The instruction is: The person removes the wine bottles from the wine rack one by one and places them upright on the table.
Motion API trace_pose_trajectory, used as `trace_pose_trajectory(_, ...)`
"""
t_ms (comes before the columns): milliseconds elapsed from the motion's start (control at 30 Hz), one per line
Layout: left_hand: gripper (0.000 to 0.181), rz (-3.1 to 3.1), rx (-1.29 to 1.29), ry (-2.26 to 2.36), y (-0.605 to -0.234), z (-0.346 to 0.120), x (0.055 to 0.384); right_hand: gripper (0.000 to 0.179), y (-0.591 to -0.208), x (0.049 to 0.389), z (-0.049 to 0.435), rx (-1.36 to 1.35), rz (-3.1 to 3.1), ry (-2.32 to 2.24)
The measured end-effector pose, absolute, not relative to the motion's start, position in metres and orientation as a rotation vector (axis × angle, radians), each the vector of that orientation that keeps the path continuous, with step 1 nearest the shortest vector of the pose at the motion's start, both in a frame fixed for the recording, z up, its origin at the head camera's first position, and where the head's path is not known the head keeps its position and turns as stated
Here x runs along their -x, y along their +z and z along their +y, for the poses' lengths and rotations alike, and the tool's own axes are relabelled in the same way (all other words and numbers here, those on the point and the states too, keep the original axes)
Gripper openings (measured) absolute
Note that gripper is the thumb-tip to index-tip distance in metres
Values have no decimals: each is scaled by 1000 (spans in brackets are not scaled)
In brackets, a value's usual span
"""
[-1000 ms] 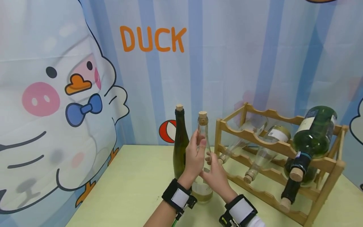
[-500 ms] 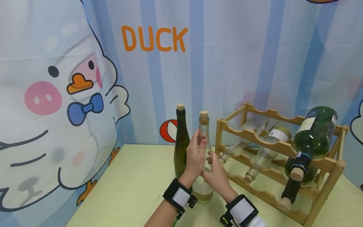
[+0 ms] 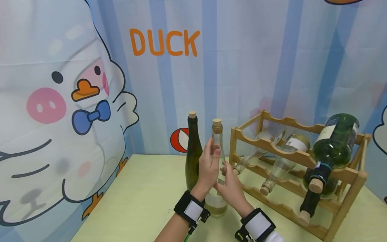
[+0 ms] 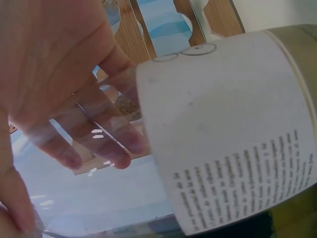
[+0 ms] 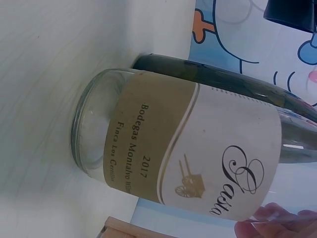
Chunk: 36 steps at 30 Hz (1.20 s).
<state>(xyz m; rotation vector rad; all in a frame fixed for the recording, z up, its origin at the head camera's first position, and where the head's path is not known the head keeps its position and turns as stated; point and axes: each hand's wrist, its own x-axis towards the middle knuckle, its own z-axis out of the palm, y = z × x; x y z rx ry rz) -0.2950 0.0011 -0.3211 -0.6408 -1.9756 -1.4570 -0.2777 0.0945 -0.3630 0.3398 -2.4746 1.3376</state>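
Observation:
A clear wine bottle [image 3: 216, 204] stands upright on the table, a cork [image 3: 217, 122] in its mouth. Around its upper part my left hand [image 3: 208, 168] holds it; in the left wrist view the fingers [image 4: 106, 144] show through the glass beside the label [image 4: 223, 134]. Lower on the other side, my right hand [image 3: 231, 188] grips the same bottle, its fingertips [image 5: 272, 223] at the glass in the right wrist view. The front label [image 5: 198, 144] is white and tan, marked 2017. Close on the left stands a corked dark green wine bottle [image 3: 193, 154], partly hidden by my left hand.
To the right, a wooden wine rack [image 3: 272, 148] holds several corked bottles lying neck-forward, among them a clear one [image 3: 279, 164] and a large green one [image 3: 335, 141] on top. A duck-print curtain [image 3: 242, 67] hangs behind the pale yellow table [image 3: 136, 201].

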Motion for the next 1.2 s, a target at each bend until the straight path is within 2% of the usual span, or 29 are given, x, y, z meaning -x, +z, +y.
trace_pose_trajectory(500, 47, -1961, 642, -1444, -323, 2, 296, 78, -359, 265, 98, -366, -2496, 1304)
trace_pose_trajectory(867, 45, -1938, 640, -1410, -324, 2, 297, 71, -326, 218, 109, -574, -2280, 1104)
trace_pose_trajectory(1133, 46, -1940, 640, -1397, -324, 2, 296, 76, -297, 180, 123, -663, -2064, 1010)
trace_pose_trajectory(1200, 45, -1943, 644, -1411, -324, 2, 296, 70, -286, 172, 132, -697, -1921, 988)
